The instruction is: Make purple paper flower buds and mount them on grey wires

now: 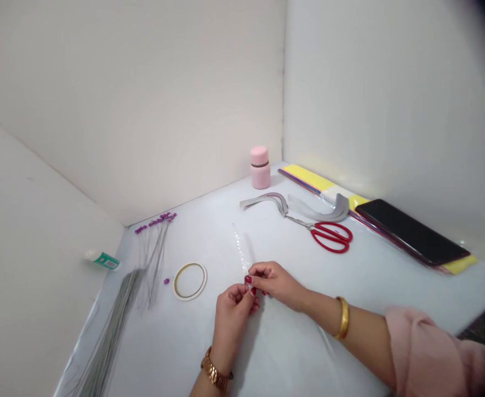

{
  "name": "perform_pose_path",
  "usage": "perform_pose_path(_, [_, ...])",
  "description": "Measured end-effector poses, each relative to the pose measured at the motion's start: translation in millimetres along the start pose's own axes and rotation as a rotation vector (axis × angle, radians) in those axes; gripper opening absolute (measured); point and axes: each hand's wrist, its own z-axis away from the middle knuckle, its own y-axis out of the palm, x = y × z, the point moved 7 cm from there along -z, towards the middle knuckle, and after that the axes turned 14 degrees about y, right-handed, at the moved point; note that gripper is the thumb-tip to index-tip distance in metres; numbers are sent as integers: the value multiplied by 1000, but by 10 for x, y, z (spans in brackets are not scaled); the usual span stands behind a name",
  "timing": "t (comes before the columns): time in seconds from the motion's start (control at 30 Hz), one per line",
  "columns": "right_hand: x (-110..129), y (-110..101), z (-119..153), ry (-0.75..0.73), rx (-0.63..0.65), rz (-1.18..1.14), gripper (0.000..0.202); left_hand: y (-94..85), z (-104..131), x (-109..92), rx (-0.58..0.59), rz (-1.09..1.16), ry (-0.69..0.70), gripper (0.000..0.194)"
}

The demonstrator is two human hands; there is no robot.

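My left hand (236,303) and my right hand (273,281) meet above the white table, fingertips pinched close together. Whatever small thing lies between the fingers is mostly hidden and too small to name. A thin line of small white shiny bits (239,246) runs away from the fingertips toward the back. Left of my hands lies a roll of narrow double-sided tape (176,286), flat on the table. One small purple bud (167,281) rests beside it. Farther left, several thin wire stems with purple tips (160,220) lie in a loose group.
A bundle of grey-green wires (116,325) and a green-and-white tube (106,260) are at the left. Red-handled scissors (331,237) touch curled grey strips (267,199). Behind stand a pink bottle (260,171) and walls. A black phone (411,230) lies on coloured sheets (308,177).
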Motion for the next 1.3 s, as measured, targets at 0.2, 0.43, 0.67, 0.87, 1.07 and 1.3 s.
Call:
perform_pose_path(0.2, [8,-25,-18,-28,-18,-20,27,-17,7,-23,18,13,4,22])
perform_pose_path(0.43, [-62,-82,-74,-5,-75,-25,30,-58,19,-57,-29,-97,129,17])
perform_pose_path(0.67, [-107,-33,-92,57,-6,-31,29,-70,27,-190,-44,-298,252,19])
perform_pose_path(0.87, [-107,-14,-98,61,6,-72,31,-55,93,-359,-65,-449,409,14])
perform_pose_path(1.07, [-96,21,-79,69,19,-98,34,17,109,-470,-49,-500,561,15])
perform_pose_path(1.3, [-91,-2,-77,59,11,-94,33,-42,63,-304,-78,-292,421,9])
